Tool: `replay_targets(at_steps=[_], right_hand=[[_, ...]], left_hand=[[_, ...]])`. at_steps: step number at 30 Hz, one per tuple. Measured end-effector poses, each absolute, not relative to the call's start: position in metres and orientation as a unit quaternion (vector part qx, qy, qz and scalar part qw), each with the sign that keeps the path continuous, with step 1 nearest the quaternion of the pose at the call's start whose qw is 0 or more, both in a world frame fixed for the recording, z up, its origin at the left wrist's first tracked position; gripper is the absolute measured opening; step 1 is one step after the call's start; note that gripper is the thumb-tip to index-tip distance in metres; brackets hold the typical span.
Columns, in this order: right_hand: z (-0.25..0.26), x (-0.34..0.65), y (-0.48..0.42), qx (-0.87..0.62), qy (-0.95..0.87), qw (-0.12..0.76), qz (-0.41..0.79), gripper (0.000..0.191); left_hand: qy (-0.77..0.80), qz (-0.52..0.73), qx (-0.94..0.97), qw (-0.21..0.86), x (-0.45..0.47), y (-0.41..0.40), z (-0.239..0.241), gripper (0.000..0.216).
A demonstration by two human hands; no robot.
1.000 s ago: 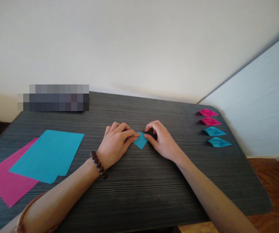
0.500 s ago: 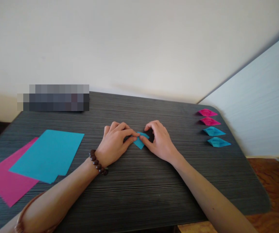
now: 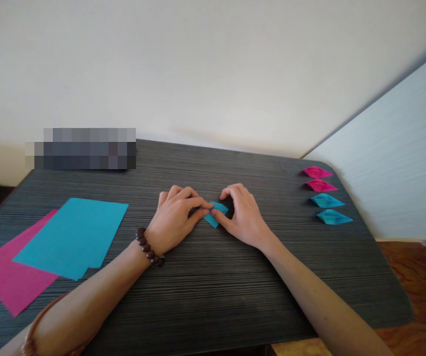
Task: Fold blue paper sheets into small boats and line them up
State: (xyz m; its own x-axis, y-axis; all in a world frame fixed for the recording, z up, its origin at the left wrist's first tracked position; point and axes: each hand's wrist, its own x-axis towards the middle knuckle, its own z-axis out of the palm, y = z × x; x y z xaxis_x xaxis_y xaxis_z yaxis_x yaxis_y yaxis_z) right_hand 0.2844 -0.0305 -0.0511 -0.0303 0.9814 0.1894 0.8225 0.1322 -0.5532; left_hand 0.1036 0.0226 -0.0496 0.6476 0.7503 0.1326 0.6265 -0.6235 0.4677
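A small folded piece of blue paper [image 3: 215, 220] lies on the dark table between my two hands, its lower point toward me. My left hand [image 3: 176, 215] is closed, with thumb and index finger pinching the paper's left part. From the right, the thumb of my right hand [image 3: 243, 217] presses on the paper's middle. That hand's index finger is curled above the paper's right corner, and its other fingers are bent and partly hidden. The fingertips cover part of the folds.
On the left, blue sheets [image 3: 75, 237] overlap a pink sheet [image 3: 20, 287]. Two pink folded papers [image 3: 317, 172] and two blue folded papers [image 3: 327, 200] stand in a column at the right. A blurred-out object [image 3: 87, 151] sits at the back left, by the wall [image 3: 213, 74].
My right thumb has shifted very slightly left on the blue paper. Otherwise the hands and the papers stay in place.
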Motion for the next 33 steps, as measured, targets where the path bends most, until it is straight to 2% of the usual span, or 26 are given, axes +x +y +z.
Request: replay_targets(at_steps=[18,26,33], right_hand=[[-0.040,0.310,-0.027,-0.567,-0.711,0.284,0.306,0.034],[-0.041,0.307,-0.033,-0.547,-0.753,0.258,0.260,0.020],[-0.041,0.301,-0.036,-0.535,-0.789,0.229,0.197,0.029]], left_hand=[[0.370,0.142,0.898,0.190,0.099,0.026,-0.049,0.023],[0.310,0.138,0.924,0.179,0.090,0.030,-0.050,0.031],[0.293,0.166,0.928,0.159,0.090,0.033,-0.055,0.027]])
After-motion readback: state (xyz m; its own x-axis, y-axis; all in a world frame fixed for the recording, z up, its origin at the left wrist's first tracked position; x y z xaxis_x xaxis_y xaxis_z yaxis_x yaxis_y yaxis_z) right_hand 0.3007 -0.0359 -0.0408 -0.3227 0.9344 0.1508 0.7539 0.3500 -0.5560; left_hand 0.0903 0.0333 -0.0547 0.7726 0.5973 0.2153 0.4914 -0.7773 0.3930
